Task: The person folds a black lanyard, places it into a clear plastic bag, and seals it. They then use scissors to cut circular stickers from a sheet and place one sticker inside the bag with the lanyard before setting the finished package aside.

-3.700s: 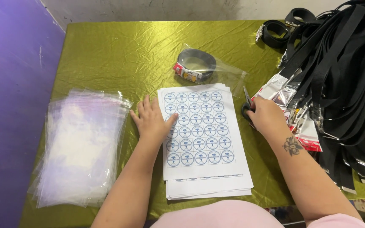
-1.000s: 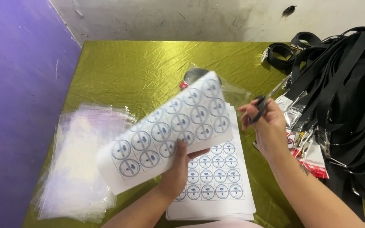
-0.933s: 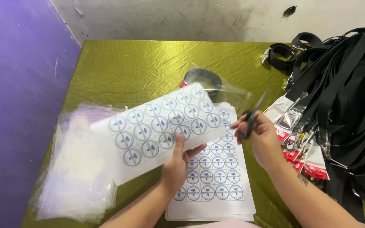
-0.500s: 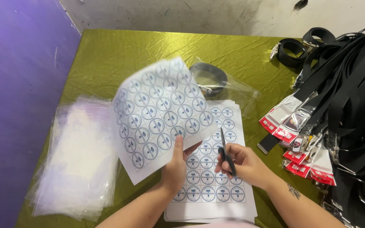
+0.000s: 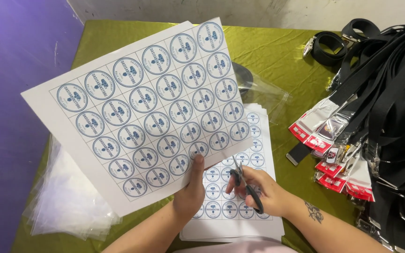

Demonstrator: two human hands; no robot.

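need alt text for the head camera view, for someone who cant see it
A left hand lifts a white sheet of round blue-and-white stickers while the right hand holds black scissors over a stack of similar sheets on an olive-green tablecloth. Clear plastic bags lie left, black lanyards right.

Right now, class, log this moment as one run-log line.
left hand: lifts white sheet of round blue stickers | right hand: holds black-handled scissors | below: white sticker-sheet stack

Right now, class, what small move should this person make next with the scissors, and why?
Probably open the scissors in the right hand and bring the blades to the bottom edge of the sheet. The left hand holds that sheet lifted off the stack, its printed circles uncut, and the blade tips already point at its edge.
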